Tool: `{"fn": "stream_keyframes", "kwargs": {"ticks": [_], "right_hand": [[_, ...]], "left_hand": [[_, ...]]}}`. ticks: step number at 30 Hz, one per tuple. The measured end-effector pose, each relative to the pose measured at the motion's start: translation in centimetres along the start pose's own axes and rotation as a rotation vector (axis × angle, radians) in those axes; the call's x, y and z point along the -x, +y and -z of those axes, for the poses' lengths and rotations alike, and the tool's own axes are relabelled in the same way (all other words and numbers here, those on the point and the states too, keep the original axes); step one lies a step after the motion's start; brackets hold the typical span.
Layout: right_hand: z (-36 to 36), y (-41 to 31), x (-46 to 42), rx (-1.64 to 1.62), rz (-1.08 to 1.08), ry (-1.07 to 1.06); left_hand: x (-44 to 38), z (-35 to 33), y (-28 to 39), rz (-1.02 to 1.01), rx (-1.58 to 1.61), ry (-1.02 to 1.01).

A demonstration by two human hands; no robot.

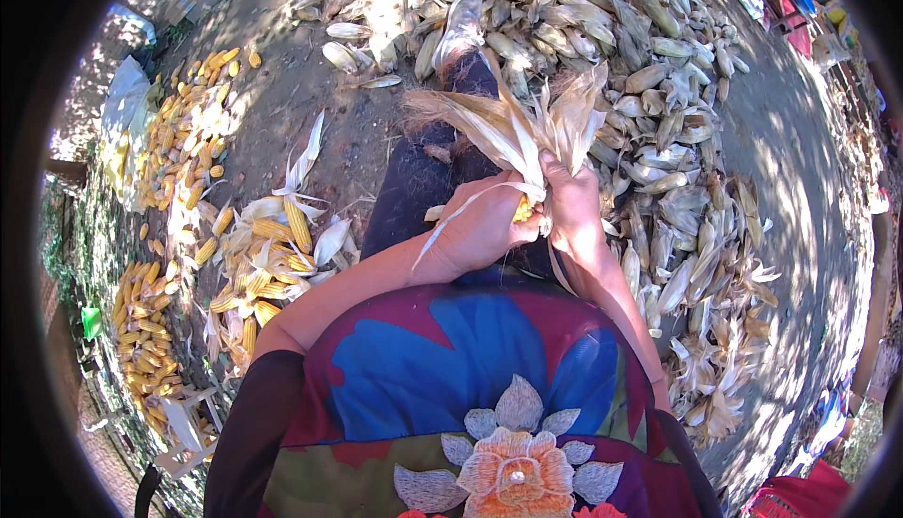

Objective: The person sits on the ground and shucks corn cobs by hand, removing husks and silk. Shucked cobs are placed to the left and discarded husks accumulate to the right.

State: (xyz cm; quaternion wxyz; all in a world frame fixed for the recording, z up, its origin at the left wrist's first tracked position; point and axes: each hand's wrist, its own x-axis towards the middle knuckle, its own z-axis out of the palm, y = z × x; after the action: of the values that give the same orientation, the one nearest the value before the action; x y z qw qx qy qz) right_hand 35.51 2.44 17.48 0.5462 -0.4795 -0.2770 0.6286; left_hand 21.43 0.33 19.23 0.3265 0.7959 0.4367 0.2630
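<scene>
An ear of corn [523,209] is held above my lap, its yellow kernels showing in a small patch between my hands. Around its lower part my left hand [487,218] is closed, mostly hiding the ear. Dry husk leaves [522,130], pale and papery, spread upward from it in two bunches with brown silk at their tips. My right hand [570,197] grips the right bunch of husk, thumb uppermost. One thin husk strip [451,218] hangs across the back of my left hand and wrist.
Unhusked corn ears [635,81] lie heaped ahead and to the right. Left of my legs is a pile of peeled ears with husks attached [261,257]. Bare yellow cobs [187,137] lie farther left, with more cobs [144,342] near a small white stool [187,426]. Loose husks [719,377] lie at lower right.
</scene>
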Motion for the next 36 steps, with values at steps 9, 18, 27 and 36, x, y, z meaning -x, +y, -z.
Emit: {"fn": "stream_keyframes", "kwargs": {"ticks": [9, 18, 27, 36], "right_hand": [[15.7, 3.6, -2.9, 0.230, -0.235, 0.281], [14.0, 0.6, 2.4, 0.924, -0.113, -0.251], [1.8, -5.8, 3.5, 0.159, 0.639, -0.073], [-7.3, -7.3, 10.6, 0.595, 0.728, -0.827]], "left_hand": [[1.0, 1.0, -0.1, 0.228, 0.725, -0.214], [1.7, 0.8, -0.5, 0.075, 0.792, -0.223], [1.6, -1.1, -2.7, 0.199, 0.808, -0.136], [-0.9, -2.6, -5.1, 0.375, 0.030, -0.283]]}}
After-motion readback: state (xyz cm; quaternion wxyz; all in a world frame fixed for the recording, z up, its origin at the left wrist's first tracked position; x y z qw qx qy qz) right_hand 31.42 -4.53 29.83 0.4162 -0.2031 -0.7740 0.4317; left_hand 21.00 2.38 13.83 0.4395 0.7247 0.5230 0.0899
